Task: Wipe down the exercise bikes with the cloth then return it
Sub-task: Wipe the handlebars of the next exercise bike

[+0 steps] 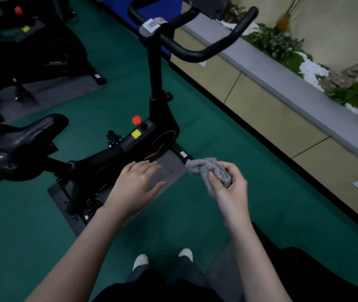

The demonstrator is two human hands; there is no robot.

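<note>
A black exercise bike (151, 136) stands in front of me on a grey mat (169, 168), with its saddle (14, 140) at the left and its handlebars (195, 51) at the top. A red knob (136, 120) sits on its frame. My right hand (230, 190) is shut on a bunched grey cloth (206, 168), held in the air to the right of the bike's base. Hovering flat over the bike's lower frame, my left hand (138, 186) has its fingers spread and holds nothing.
A second black bike (36, 51) stands at the back left on its own mat. A long low planter ledge (304, 94) with plants runs along the right. Green floor (228, 219) lies around me, and my shoes (162, 258) show below. Another dark machine (326, 275) is at the bottom right.
</note>
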